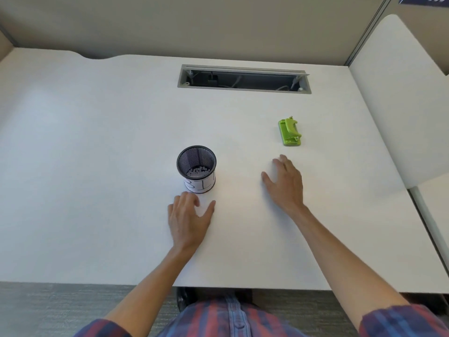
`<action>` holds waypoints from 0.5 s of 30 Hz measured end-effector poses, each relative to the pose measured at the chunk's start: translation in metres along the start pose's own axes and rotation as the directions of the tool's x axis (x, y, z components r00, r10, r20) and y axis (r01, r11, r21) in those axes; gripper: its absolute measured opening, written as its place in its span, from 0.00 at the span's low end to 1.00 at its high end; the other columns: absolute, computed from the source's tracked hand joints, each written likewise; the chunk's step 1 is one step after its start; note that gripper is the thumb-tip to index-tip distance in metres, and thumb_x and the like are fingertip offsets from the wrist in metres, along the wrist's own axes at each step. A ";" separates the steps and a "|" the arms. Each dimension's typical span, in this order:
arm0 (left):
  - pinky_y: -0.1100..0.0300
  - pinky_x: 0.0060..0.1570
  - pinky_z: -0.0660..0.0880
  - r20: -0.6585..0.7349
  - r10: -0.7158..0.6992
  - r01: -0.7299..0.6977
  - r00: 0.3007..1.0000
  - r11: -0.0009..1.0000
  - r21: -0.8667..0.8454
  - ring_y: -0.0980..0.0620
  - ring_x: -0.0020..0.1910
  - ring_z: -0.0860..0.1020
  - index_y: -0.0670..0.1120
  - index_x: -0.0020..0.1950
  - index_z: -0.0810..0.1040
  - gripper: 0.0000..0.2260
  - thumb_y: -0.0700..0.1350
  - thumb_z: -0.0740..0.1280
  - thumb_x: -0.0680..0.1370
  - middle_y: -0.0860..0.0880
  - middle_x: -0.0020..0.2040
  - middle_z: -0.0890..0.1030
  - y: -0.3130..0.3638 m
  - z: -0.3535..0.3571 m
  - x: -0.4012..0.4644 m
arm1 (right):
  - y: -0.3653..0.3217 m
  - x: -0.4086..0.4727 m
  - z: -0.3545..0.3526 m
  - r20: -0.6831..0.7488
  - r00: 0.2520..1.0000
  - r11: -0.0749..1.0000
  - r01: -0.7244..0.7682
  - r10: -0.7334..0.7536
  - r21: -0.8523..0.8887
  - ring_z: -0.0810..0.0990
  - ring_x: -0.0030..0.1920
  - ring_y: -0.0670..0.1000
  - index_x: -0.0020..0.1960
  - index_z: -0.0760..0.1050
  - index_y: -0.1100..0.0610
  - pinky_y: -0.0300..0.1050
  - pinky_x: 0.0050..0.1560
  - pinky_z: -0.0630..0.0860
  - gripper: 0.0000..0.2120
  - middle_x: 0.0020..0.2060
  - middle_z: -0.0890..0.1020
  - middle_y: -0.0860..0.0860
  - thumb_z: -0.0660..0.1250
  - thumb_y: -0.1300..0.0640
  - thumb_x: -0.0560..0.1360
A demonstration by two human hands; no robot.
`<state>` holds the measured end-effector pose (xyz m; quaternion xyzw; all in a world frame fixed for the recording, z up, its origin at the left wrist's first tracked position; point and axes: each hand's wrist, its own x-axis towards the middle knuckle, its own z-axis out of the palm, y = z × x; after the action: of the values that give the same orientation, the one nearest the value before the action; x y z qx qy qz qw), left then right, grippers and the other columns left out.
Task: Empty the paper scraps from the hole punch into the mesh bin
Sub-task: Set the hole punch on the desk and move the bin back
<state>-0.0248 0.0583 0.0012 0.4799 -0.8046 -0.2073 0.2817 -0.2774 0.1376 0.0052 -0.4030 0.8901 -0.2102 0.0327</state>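
Note:
A small lime-green hole punch (pixel 289 132) sits upright on the white desk (pixel 97 166), right of centre. The black mesh bin (pixel 196 168), a round cup with a white paper label on its front, stands left of centre with white paper scraps lying in its bottom. My left hand (pixel 188 218) rests flat on the desk just in front of the bin, fingers apart, holding nothing. My right hand (pixel 285 182) lies flat and empty a little below and left of the hole punch, not touching it.
An open cable slot (pixel 244 79) with wires inside is cut into the desk at the back. A beige partition wall rises behind. A white divider panel (pixel 398 98) stands at the right edge. The desk's front edge runs close to my body.

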 end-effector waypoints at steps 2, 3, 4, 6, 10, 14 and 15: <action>0.54 0.45 0.65 -0.033 -0.150 0.149 0.988 0.988 -0.032 0.46 0.42 0.74 0.47 0.46 0.68 0.21 0.55 0.77 0.69 0.51 0.42 0.72 -0.001 -0.007 0.006 | 0.005 -0.008 0.005 0.045 0.999 1.000 0.006 -0.006 -0.009 0.60 0.76 0.55 0.73 0.66 0.60 0.53 0.73 0.57 0.26 0.75 0.64 0.56 0.61 0.48 0.79; 0.53 0.48 0.67 -0.040 -0.204 0.202 0.978 0.978 -0.049 0.45 0.45 0.74 0.45 0.50 0.69 0.24 0.55 0.78 0.67 0.50 0.45 0.73 -0.001 -0.009 0.011 | 0.006 -0.009 0.006 0.054 0.998 1.000 0.011 -0.010 -0.007 0.59 0.76 0.55 0.74 0.64 0.60 0.53 0.74 0.55 0.26 0.76 0.63 0.56 0.60 0.48 0.80; 0.52 0.50 0.67 -0.037 -0.242 0.239 0.970 0.969 -0.063 0.45 0.49 0.75 0.44 0.56 0.69 0.29 0.56 0.79 0.66 0.49 0.49 0.74 0.000 -0.011 0.016 | 0.008 -0.010 0.006 0.058 0.998 1.000 0.016 -0.016 -0.004 0.58 0.77 0.54 0.74 0.64 0.59 0.53 0.74 0.55 0.27 0.76 0.62 0.56 0.59 0.47 0.80; 0.51 0.54 0.68 -0.010 -0.269 0.267 0.963 0.960 -0.088 0.46 0.55 0.74 0.44 0.64 0.67 0.37 0.59 0.79 0.64 0.48 0.55 0.74 0.000 -0.011 0.026 | 0.008 -0.010 0.006 0.053 0.998 1.000 0.026 -0.026 0.001 0.58 0.77 0.54 0.74 0.64 0.59 0.53 0.75 0.55 0.27 0.76 0.62 0.55 0.59 0.47 0.80; 0.49 0.67 0.63 0.060 -0.249 0.255 0.967 0.956 -0.147 0.48 0.64 0.71 0.46 0.71 0.64 0.43 0.60 0.79 0.63 0.50 0.64 0.75 0.002 -0.005 0.038 | 0.008 -0.011 0.006 0.043 0.999 0.999 0.027 -0.028 0.017 0.58 0.77 0.53 0.74 0.64 0.58 0.54 0.75 0.56 0.26 0.76 0.63 0.55 0.59 0.47 0.80; 0.47 0.70 0.63 0.085 -0.255 0.267 0.963 0.938 -0.221 0.47 0.64 0.71 0.46 0.68 0.69 0.38 0.54 0.80 0.64 0.49 0.62 0.78 0.006 -0.002 0.044 | 0.009 -0.012 0.006 0.044 0.999 0.999 0.031 -0.031 0.012 0.58 0.77 0.53 0.74 0.64 0.58 0.54 0.75 0.56 0.27 0.76 0.63 0.54 0.58 0.46 0.80; 0.46 0.68 0.64 0.087 -0.262 0.275 0.961 0.932 -0.235 0.46 0.63 0.71 0.46 0.66 0.70 0.35 0.53 0.80 0.64 0.49 0.60 0.79 0.007 -0.002 0.045 | 0.009 -0.012 0.006 0.042 0.999 0.999 0.029 -0.030 0.013 0.58 0.77 0.53 0.74 0.64 0.58 0.54 0.75 0.56 0.27 0.76 0.63 0.54 0.57 0.45 0.80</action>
<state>-0.0449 0.0212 0.0183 0.5412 -0.7070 -0.3543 0.2858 -0.2737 0.1495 -0.0055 -0.4202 0.8818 -0.2079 0.0509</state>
